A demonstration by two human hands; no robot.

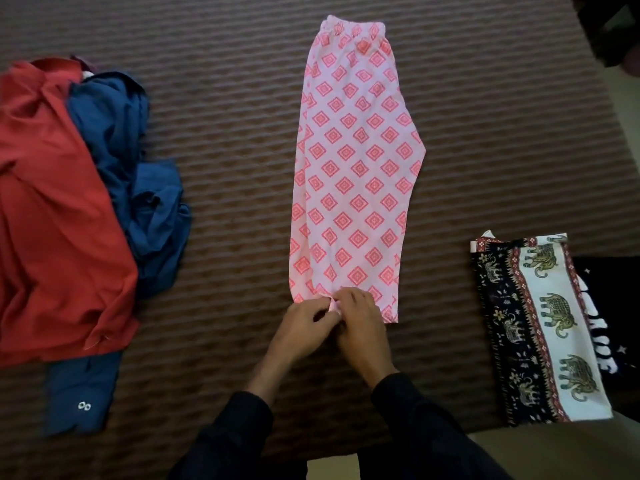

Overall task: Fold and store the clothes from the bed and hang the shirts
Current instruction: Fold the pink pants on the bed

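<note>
Far left on the bed (225,98), brown with ribbed stripes: a crumpled red garment (52,216), cut off by the frame's left edge, lying over a rumpled blue shirt (138,188). Blue cuff with two pale buttons (84,406) sticking out below the red cloth; how much more of the shirt lies underneath, hidden.

In the middle: pink trousers (356,168) with a red diamond print, folded lengthwise and laid flat, waistband at the far end, hems toward the near edge. At the hem, left hand (304,325) and right hand (362,322) close together, touching each other, both with fingers curled, pinching a small fold of pink cloth between them. Fingertips partly hidden by one another and blurred, so exact grip hard to make out. Dark sleeves on both forearms.

Right of the trousers, well apart: a folded elephant-print cloth (540,327), black and white with red borders, resting at the bed's edge. Just beside it, a black garment with white lettering (602,341), cut off by the right edge, lettering unreadable. Top right corner: dark shape, not identifiable.
</note>
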